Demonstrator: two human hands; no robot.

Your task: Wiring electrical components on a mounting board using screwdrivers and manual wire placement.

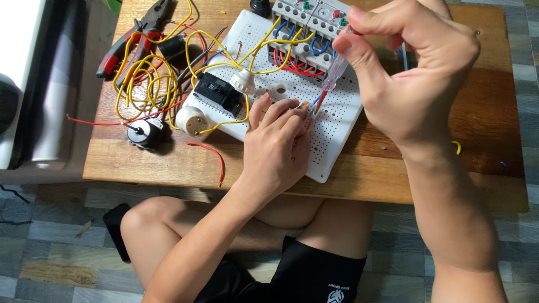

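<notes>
At frame centre, on the white perforated board [337,120], a small terminal [306,112] was pinched by the left hand [275,146] while the clear-handled screwdriver [335,73] was gripped closed in the right hand [410,73]; a vertical blade was judged advisable.

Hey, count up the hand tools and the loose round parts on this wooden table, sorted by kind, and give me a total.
Screwdriver, in the right hand: 1
Red-handled pliers: 1
White round sockets: 2
Small black motor: 1
Total: 5
</notes>
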